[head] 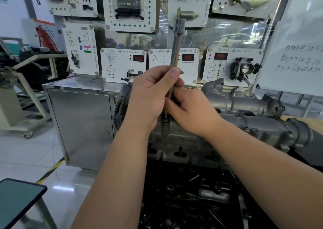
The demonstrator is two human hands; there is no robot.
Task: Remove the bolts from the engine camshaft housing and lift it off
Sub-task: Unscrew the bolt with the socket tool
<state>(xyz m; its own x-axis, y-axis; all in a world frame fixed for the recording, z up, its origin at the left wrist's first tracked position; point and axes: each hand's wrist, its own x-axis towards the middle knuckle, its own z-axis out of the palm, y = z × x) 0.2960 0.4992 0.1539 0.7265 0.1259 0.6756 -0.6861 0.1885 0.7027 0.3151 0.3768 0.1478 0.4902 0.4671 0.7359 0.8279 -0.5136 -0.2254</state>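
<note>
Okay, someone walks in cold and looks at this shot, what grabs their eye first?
Dead centre, both hands grip a long steel extension bar standing nearly upright, left hand above, right hand lower. Its lower end meets the grey camshaft housing stretching right. Behind stands a wall of white training panels.

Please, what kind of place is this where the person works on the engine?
Probably an automotive training workshop. Display boards behind carry mounted car parts and diagrams, including a throttle body; an engine camshaft housing sits on the bench, and a whiteboard bears handwriting.
</note>
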